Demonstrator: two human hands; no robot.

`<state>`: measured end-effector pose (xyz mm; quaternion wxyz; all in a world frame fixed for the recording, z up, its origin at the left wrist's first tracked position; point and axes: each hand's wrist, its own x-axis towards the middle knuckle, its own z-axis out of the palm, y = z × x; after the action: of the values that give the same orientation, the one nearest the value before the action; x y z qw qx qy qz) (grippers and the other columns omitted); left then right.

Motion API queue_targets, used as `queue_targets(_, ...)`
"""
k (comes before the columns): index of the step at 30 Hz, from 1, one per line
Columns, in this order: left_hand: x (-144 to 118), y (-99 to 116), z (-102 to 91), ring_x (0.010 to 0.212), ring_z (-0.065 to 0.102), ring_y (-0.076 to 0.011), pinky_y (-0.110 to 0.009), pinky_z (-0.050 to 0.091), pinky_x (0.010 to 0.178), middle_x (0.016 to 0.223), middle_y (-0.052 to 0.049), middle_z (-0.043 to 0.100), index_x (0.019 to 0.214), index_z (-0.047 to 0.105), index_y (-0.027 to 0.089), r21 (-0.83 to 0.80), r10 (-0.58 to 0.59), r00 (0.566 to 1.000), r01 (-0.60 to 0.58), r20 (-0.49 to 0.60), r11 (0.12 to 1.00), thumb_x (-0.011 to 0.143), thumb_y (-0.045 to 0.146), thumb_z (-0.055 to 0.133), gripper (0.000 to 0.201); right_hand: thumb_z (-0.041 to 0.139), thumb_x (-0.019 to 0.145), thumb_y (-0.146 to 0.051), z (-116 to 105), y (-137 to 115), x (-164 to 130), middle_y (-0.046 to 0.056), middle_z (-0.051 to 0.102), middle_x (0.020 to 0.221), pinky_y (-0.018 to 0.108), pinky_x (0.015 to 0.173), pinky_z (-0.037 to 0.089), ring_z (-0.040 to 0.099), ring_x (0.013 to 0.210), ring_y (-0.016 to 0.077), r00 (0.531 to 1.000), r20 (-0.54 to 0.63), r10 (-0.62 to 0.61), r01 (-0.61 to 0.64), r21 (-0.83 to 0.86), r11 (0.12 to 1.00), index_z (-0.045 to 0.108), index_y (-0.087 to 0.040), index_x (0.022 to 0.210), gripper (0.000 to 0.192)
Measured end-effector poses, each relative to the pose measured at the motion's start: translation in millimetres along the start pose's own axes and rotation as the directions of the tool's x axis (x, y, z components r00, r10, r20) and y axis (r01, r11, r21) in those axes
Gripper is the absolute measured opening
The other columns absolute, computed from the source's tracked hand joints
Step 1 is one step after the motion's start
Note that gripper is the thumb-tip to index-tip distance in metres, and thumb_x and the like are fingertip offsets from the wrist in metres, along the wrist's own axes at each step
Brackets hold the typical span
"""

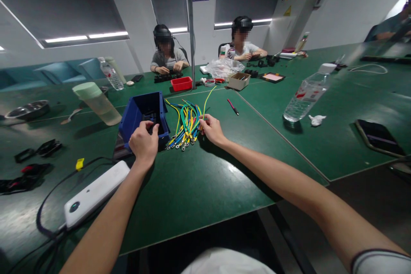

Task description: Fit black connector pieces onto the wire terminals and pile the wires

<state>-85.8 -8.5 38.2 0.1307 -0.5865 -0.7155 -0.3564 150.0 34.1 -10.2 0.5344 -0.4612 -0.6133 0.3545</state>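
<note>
A bundle of short yellow, green and blue wires (185, 123) with ring terminals lies on the green table (199, 180). My right hand (212, 129) rests at the bundle's right edge, fingers pinching some of the wires. Left of the wires stands a blue parts bin (141, 109) with black parts inside. My left hand (143, 142) sits at the bin's open front, fingers curled; whether it holds a black part I cannot tell.
A white power bank (94, 192) with black cable lies near left. A pale green tumbler (98, 103), water bottles (306, 94), a red pen (233, 106), a phone (379, 137), a red tray (181, 83) and a cardboard box (239, 80) stand around. Two people work across the table.
</note>
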Motion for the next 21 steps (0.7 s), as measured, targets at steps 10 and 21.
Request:
queue_targets(10, -4.6, 1.3, 4.7, 0.080, 0.065, -0.0220, -0.030, 0.044, 0.073, 0.092, -0.009, 0.071, 0.105, 0.068, 0.020, -0.199, 0.121, 0.982, -0.149, -0.148, 0.969, 0.086, 0.041, 0.054, 0.032, 0.047, 0.087, -0.037, -0.6, -0.6, -1.0, -0.001, 0.059, 0.061, 0.021, 0.044, 0.042, 0.053, 0.045, 0.0103, 1.000, 0.010, -0.013, 0.014, -0.046, 0.999, 0.057, -0.017, 0.098, 0.025)
queue_targets(21, -19.9, 11.2, 9.9, 0.079, 0.064, -0.0190, -0.029, 0.046, 0.073, 0.087, -0.008, 0.070, 0.095, 0.070, 0.017, -0.369, 0.261, 0.958, -0.285, -0.116, 0.885, 0.086, 0.034, 0.055, 0.024, 0.049, 0.086, -0.038, -0.4, -4.3, -1.9, -0.002, 0.058, 0.060, 0.021, 0.044, 0.042, 0.052, 0.044, 0.0100, 1.000, 0.018, -0.013, 0.013, -0.002, 1.000, 0.057, -0.017, 0.097, 0.025)
